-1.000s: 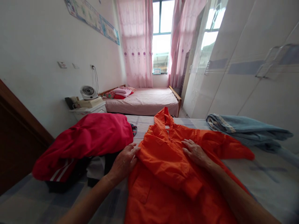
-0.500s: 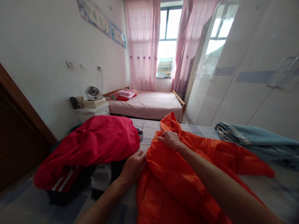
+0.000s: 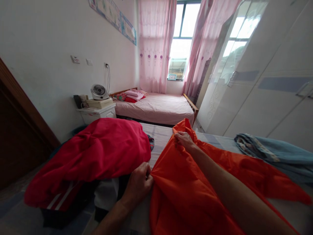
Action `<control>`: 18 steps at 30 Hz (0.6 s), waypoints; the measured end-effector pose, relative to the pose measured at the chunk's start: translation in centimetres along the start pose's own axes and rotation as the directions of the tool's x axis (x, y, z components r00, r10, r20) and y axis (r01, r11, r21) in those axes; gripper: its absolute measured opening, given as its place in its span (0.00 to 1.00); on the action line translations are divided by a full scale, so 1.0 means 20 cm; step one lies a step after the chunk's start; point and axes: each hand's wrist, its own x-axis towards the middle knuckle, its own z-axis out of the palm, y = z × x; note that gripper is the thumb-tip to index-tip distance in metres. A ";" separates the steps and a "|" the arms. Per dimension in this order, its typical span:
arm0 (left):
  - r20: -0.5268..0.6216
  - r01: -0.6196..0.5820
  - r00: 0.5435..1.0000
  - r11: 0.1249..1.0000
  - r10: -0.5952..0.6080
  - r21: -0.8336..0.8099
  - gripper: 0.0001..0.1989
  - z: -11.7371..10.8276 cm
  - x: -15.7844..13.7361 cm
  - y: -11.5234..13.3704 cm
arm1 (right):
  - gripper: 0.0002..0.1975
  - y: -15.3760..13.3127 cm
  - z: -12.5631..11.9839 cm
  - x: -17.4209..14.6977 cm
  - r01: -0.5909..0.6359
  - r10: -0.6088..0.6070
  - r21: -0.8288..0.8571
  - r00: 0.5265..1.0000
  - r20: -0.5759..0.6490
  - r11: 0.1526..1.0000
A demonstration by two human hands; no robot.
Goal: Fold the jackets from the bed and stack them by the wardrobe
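An orange jacket (image 3: 186,182) lies spread over the near bed (image 3: 161,135), its collar or hood end pointing away from me. My left hand (image 3: 140,178) pinches the jacket's left edge, pulling the fabric taut. Farther up, my right hand (image 3: 184,138) grips the cloth just below the collar, and that forearm crosses over the jacket. One orange sleeve stretches out to the right. Left of my left hand sits a heap of clothes with a red garment (image 3: 105,147) with white stripes on top. Dark and grey cloth shows beneath it.
Folded blue jeans (image 3: 276,148) lie at the right. Beyond stands another bed (image 3: 158,107) with a pink sheet and pillows. A small fan (image 3: 99,91) rests on a white nightstand (image 3: 97,112) at the left. A white wardrobe (image 3: 244,98) lines the right side.
My view has shifted slightly. Both hands have tightened the jacket's left edge between them, so its cloth is now stretched straighter.
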 end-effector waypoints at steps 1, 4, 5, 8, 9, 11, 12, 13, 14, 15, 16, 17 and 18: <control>-0.006 0.015 1.000 1.000 -0.015 0.002 0.07 0.00 0.00 0.00 | 0.14 -0.01 0.02 0.01 0.006 -0.006 0.013 1.000 -0.002 1.000; -0.017 0.064 0.998 0.998 -0.063 0.015 0.07 0.01 0.01 -0.02 | 0.14 -0.06 0.07 0.02 0.031 -0.031 0.024 0.999 0.013 0.999; -0.026 0.078 0.997 0.997 -0.077 0.018 0.08 0.01 0.01 -0.02 | 0.14 -0.07 0.07 0.01 0.039 -0.039 0.021 0.999 0.027 0.999; -0.099 0.073 0.993 0.997 -0.069 0.029 0.10 0.01 0.00 -0.02 | 0.13 -0.08 0.05 -0.04 0.052 -0.052 -0.006 0.996 0.070 0.999; -0.131 0.040 0.991 0.999 -0.035 0.034 0.10 0.01 -0.01 -0.02 | 0.13 -0.08 0.02 -0.08 0.055 -0.053 -0.022 0.996 0.077 0.998; -0.178 -0.076 0.980 0.996 0.084 0.053 0.12 0.00 -0.03 0.00 | 0.14 -0.04 -0.06 -0.17 0.062 -0.056 -0.065 0.994 0.089 0.996; -0.180 -0.145 0.971 0.987 0.155 0.070 0.13 0.00 -0.03 0.02 | 0.13 -0.01 -0.10 -0.23 0.066 -0.057 -0.090 0.993 0.101 0.994; -0.167 -0.212 0.960 0.973 0.226 0.093 0.14 0.00 -0.04 0.03 | 0.13 0.02 -0.15 -0.29 0.071 -0.057 -0.111 0.991 0.121 0.991; -0.136 -0.271 0.948 0.954 0.287 0.125 0.16 0.00 -0.04 0.04 | 0.14 0.05 -0.19 -0.37 0.078 -0.058 -0.131 0.987 0.150 0.988; -0.091 -0.314 0.939 0.935 0.331 0.166 0.18 0.00 -0.05 0.05 | 0.14 0.09 -0.24 -0.44 0.089 -0.060 -0.151 0.981 0.187 0.985; -0.038 -0.340 0.934 0.916 0.355 0.212 0.20 0.01 -0.05 0.05 | 0.16 0.12 -0.27 -0.52 0.104 -0.064 -0.170 0.971 0.229 0.980; 0.019 -0.352 0.933 0.900 0.359 0.257 0.21 0.02 -0.05 0.04 | 0.17 0.15 -0.30 -0.60 0.120 -0.066 -0.184 0.960 0.274 0.976; 0.068 -0.349 0.936 0.889 0.345 0.297 0.22 0.03 -0.05 0.03 | 0.18 0.18 -0.33 -0.68 0.126 -0.059 -0.192 0.946 0.319 0.973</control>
